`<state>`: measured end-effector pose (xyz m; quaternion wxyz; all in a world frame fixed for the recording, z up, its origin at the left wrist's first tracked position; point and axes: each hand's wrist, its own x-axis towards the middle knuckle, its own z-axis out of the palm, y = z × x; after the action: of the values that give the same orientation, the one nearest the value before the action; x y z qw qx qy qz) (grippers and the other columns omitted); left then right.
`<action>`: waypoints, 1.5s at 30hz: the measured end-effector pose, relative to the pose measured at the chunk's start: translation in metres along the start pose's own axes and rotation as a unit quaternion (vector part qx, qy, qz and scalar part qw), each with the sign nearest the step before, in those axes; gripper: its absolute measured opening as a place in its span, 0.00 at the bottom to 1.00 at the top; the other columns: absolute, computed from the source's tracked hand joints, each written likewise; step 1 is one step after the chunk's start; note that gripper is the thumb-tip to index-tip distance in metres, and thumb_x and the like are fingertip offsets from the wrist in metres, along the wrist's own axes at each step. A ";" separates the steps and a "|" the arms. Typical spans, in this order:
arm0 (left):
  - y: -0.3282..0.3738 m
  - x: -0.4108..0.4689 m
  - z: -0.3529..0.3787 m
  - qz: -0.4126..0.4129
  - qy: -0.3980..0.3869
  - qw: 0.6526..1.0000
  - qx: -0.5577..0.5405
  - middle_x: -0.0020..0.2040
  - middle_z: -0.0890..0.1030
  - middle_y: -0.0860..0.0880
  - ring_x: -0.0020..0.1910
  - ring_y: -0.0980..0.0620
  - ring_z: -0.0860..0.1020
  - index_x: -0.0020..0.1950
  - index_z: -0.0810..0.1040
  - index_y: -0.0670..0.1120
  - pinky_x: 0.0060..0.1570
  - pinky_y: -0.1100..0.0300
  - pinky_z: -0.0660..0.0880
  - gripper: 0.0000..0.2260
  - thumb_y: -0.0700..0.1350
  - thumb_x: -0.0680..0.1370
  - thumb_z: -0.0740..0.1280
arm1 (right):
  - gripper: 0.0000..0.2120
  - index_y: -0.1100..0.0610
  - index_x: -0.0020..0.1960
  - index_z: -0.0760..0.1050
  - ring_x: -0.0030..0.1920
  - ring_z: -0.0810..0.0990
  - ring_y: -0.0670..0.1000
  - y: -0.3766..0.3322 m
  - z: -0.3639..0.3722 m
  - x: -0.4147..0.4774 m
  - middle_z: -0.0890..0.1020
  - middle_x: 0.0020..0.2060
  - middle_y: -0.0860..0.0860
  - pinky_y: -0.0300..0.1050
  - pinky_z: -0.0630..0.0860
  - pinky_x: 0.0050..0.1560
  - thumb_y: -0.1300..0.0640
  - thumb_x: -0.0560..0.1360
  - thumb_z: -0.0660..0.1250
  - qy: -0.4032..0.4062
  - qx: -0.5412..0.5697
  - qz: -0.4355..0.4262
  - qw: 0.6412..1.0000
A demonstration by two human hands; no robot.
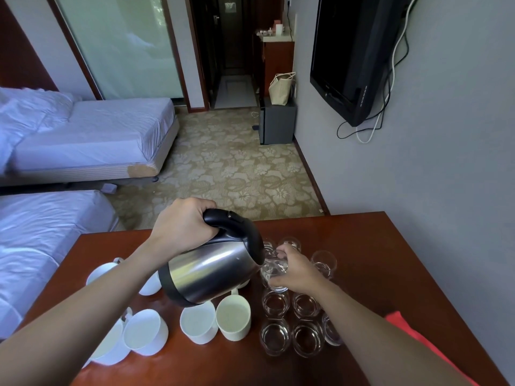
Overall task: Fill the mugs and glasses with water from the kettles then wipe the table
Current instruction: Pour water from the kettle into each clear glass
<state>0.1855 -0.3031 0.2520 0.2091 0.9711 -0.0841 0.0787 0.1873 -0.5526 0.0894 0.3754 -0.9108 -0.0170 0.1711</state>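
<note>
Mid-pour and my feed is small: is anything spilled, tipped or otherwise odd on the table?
No puddle shows on the table, and the mugs and glasses stand upright. The left hand tilts the kettle over the glass gripped by the right hand. Only oddity: a brown worn patch on the corner of the far bed.

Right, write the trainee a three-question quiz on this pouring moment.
1. True or false: the left hand grips the black handle of the tilted stainless-steel kettle.
2. What colour is the cloth at the reddish-brown wooden table's right edge?
3. The right hand holds: A) that cloth B) a clear round drinking glass C) the kettle.
Key: 1 true; 2 red; 3 B.
</note>
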 end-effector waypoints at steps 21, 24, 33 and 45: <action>0.002 0.003 0.001 0.012 0.001 1.000 -0.003 0.28 0.77 0.55 0.34 0.56 0.76 0.32 0.76 0.52 0.34 0.57 0.74 0.07 0.47 0.69 0.72 | 0.44 0.49 0.74 0.62 0.68 0.73 0.48 0.000 -0.001 -0.005 0.73 0.67 0.44 0.51 0.73 0.66 0.47 0.63 0.78 0.005 -0.010 -0.004 1.000; 0.003 0.003 0.001 0.013 0.000 1.000 -0.007 0.27 0.77 0.55 0.33 0.57 0.77 0.31 0.75 0.52 0.34 0.56 0.75 0.08 0.46 0.69 0.72 | 0.43 0.48 0.73 0.63 0.66 0.74 0.48 0.002 -0.001 -0.005 0.73 0.66 0.44 0.51 0.73 0.66 0.45 0.62 0.77 0.001 -0.010 -0.001 1.000; -0.007 0.001 0.007 -0.014 0.001 0.998 -0.062 0.28 0.77 0.56 0.32 0.54 0.77 0.33 0.76 0.55 0.36 0.54 0.75 0.09 0.41 0.67 0.71 | 0.41 0.49 0.72 0.64 0.60 0.76 0.45 0.004 -0.002 -0.004 0.74 0.59 0.41 0.45 0.74 0.60 0.46 0.64 0.78 0.019 0.012 0.000 1.000; -0.033 -0.007 0.039 -0.164 0.094 0.924 -0.334 0.23 0.73 0.54 0.23 0.58 0.69 0.35 0.80 0.47 0.31 0.62 0.67 0.02 0.42 0.63 0.71 | 0.38 0.51 0.68 0.66 0.57 0.75 0.47 0.000 -0.037 0.022 0.74 0.56 0.44 0.43 0.71 0.56 0.49 0.65 0.81 0.095 0.062 0.030 0.993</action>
<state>0.1901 -0.2890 0.2025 0.5379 0.8335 0.0750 0.1018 0.2198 -0.5743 0.1074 0.4255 -0.8981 0.0564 0.0960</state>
